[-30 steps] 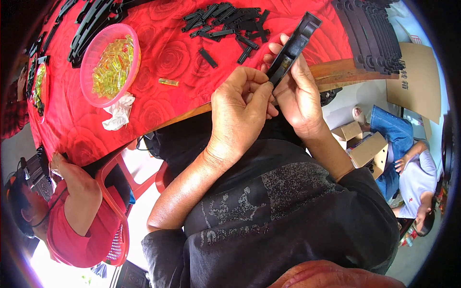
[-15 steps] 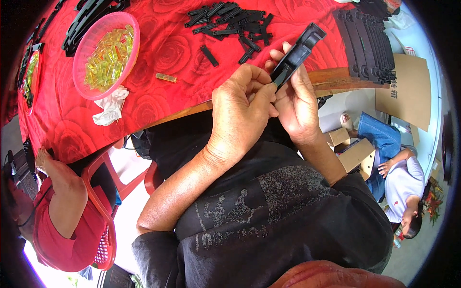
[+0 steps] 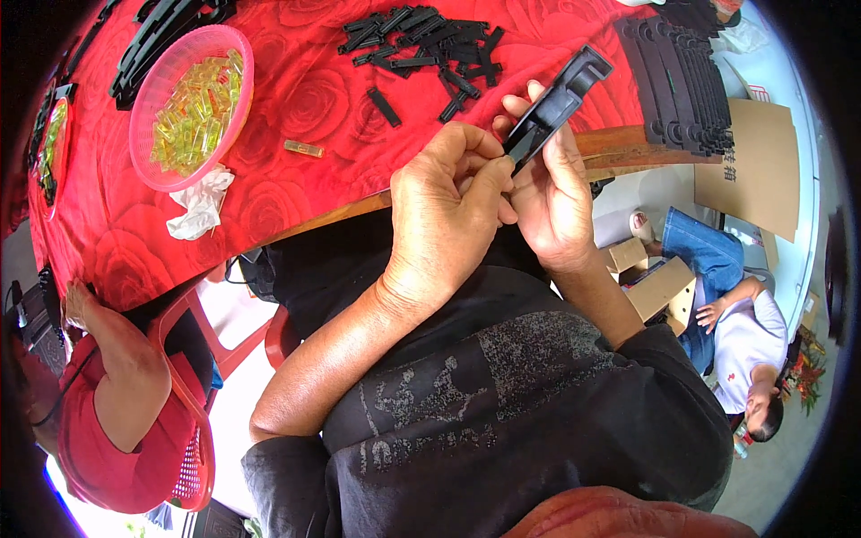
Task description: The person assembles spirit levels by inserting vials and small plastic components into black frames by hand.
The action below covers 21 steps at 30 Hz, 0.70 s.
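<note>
A long black plastic housing, hollow along its length, is held up tilted above the table's near edge. My right hand wraps it from behind, thumb along one side and fingertips showing past the other. At its near end my left hand is closed in a pinch, thumb against forefinger. A small greenish-grey tip shows at that pinch; the fingers hide the rest, so its kind is unclear. Beyond the hands lies a loose pile of small black plastic strips, with one strip apart from it.
A pink basket of clear yellow vials stands left on the red cloth. One vial and a crumpled tissue lie nearby. Stacked black housings line the right edge. People sit left and right.
The view has shifted slightly, moving the table things a little leftward in the picture. Both hands keep nearly the same hold on the housing.
</note>
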Each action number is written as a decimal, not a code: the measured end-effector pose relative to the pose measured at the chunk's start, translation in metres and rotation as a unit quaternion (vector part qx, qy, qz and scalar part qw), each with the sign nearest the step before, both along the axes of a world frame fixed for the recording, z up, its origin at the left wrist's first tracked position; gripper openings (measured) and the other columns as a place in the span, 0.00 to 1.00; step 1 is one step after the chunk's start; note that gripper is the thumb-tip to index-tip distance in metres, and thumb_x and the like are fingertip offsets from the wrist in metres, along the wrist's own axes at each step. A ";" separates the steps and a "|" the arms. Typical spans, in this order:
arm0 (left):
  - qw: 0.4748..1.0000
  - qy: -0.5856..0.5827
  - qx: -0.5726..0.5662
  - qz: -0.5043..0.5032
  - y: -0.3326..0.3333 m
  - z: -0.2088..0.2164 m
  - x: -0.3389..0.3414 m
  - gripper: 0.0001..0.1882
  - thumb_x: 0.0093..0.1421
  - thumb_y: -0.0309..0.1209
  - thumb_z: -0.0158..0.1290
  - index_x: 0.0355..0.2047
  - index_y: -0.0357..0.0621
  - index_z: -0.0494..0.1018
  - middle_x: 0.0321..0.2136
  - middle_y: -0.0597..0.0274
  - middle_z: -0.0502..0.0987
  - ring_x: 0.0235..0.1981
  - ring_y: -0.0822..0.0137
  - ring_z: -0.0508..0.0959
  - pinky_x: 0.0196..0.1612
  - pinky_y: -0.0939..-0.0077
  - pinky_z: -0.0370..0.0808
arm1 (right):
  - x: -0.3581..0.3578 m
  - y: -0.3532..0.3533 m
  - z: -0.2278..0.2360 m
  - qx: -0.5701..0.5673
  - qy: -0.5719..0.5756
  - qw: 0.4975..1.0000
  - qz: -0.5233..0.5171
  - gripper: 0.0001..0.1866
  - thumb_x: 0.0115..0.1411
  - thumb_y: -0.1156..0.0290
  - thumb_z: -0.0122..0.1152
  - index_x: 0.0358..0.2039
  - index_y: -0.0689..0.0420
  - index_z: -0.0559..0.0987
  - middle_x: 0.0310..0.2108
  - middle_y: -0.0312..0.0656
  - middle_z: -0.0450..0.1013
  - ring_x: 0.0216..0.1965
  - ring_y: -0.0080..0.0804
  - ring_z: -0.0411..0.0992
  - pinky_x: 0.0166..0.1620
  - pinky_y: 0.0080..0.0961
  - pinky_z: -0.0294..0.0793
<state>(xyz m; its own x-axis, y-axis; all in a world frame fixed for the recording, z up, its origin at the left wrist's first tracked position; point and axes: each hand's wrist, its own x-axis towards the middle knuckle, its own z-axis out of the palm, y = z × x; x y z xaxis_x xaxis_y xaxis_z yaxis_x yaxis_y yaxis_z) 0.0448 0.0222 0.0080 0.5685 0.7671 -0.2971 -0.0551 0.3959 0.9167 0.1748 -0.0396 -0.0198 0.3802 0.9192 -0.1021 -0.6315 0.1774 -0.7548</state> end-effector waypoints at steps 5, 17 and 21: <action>1.000 0.013 -0.007 -0.003 0.001 0.003 0.001 0.04 0.65 0.22 0.54 0.38 0.35 0.71 0.26 0.61 0.79 0.20 0.76 0.78 0.22 0.86 0.74 | -0.001 -0.001 0.001 0.006 -0.002 1.000 -0.003 0.24 0.74 0.63 0.45 0.66 0.58 0.63 0.58 0.47 0.70 0.56 0.37 0.70 0.63 0.38 0.68; 1.000 0.023 -0.002 -0.007 0.000 0.004 0.002 0.04 0.64 0.22 0.55 0.37 0.34 0.71 0.25 0.59 0.78 0.20 0.75 0.79 0.22 0.85 0.75 | 0.000 -0.004 -0.001 0.007 -0.020 1.000 0.000 0.25 0.74 0.63 0.46 0.67 0.58 0.62 0.60 0.47 0.69 0.58 0.37 0.69 0.64 0.37 0.67; 1.000 0.018 -0.005 -0.003 -0.002 0.005 0.003 0.04 0.64 0.22 0.55 0.36 0.34 0.71 0.25 0.59 0.78 0.20 0.75 0.79 0.21 0.84 0.75 | -0.001 -0.006 -0.002 0.020 -0.015 1.000 0.003 0.25 0.73 0.64 0.48 0.68 0.58 0.61 0.60 0.47 0.70 0.58 0.36 0.69 0.64 0.37 0.67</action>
